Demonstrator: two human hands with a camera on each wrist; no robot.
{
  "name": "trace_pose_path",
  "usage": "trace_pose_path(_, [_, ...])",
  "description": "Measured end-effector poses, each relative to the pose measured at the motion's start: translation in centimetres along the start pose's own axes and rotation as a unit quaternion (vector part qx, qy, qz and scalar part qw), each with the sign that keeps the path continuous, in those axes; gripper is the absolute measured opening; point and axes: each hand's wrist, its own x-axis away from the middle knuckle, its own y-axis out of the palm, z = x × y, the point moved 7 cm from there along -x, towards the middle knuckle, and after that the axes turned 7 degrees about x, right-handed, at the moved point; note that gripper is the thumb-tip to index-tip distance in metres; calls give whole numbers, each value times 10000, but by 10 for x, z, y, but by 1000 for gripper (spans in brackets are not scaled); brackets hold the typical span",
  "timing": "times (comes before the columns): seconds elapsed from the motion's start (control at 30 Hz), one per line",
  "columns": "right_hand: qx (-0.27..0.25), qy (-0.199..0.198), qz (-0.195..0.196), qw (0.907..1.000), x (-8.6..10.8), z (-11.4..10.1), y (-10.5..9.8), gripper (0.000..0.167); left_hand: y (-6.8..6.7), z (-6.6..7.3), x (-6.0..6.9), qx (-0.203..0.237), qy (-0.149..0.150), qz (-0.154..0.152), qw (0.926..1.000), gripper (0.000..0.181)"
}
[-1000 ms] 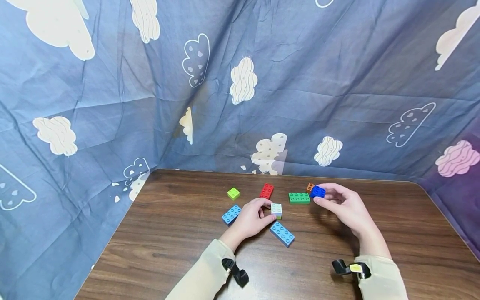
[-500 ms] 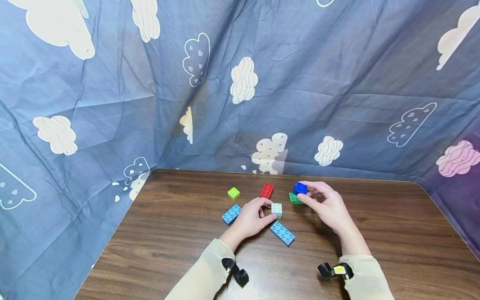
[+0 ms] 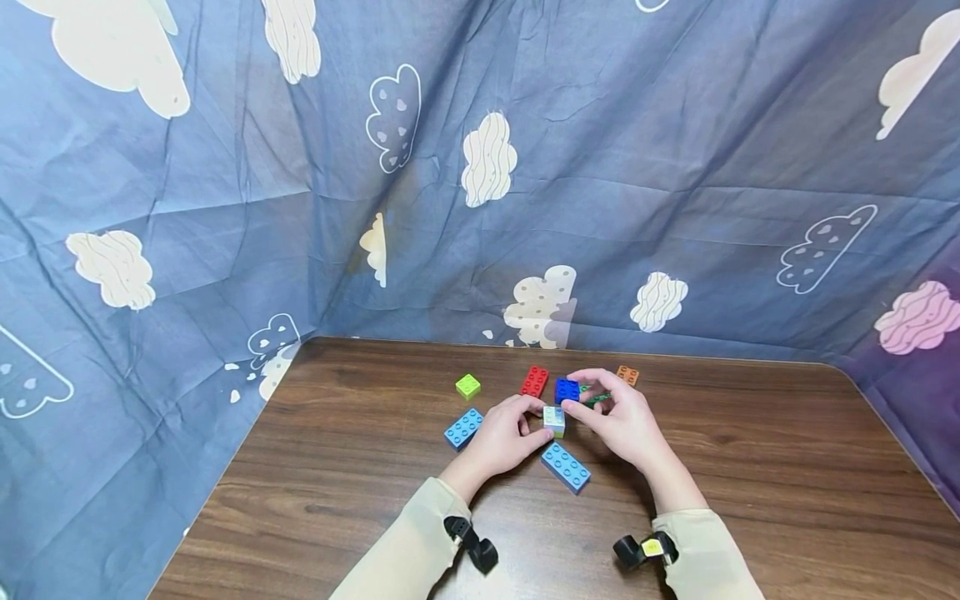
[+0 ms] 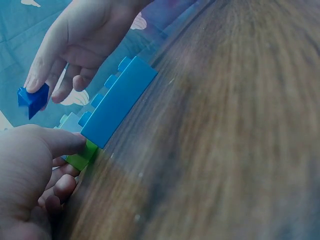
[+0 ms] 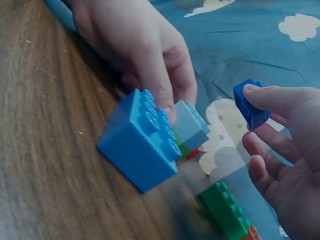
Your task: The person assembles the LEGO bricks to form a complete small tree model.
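In the head view my left hand (image 3: 501,435) grips a small stack on the table between thumb and fingers. A pale blue square brick (image 3: 552,417) sits on top of it, with a lime green brick (image 4: 83,158) below, as the left wrist view shows. My right hand (image 3: 624,418) pinches a dark blue square brick (image 3: 567,390) in the air, just behind and above the stack, apart from it. Seen from the right wrist, the thumb presses one side of this dark blue brick (image 5: 251,104). Nearest the stack's front lies a long blue brick (image 3: 566,467).
Around the hands on the wooden table (image 3: 360,517) lie a red brick (image 3: 535,381), a lime green brick (image 3: 468,386) and another blue brick (image 3: 464,427). A green brick (image 5: 224,210), partly behind the right hand, and an orange brick (image 3: 627,376) lie to the right. A cloud-patterned cloth (image 3: 420,317) hangs behind.
My right hand has carried the dark blue brick leftward, from beside the orange brick, past the green brick, to near the stack. My left hand stays on the stack.
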Motion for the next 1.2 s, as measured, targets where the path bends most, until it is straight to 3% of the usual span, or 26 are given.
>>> trace_pose_path(1.2, [-249, -169, -383, 9988, 0, 3, 22, 35, -1, 2, 0, 17, 51, -2, 10000, 34])
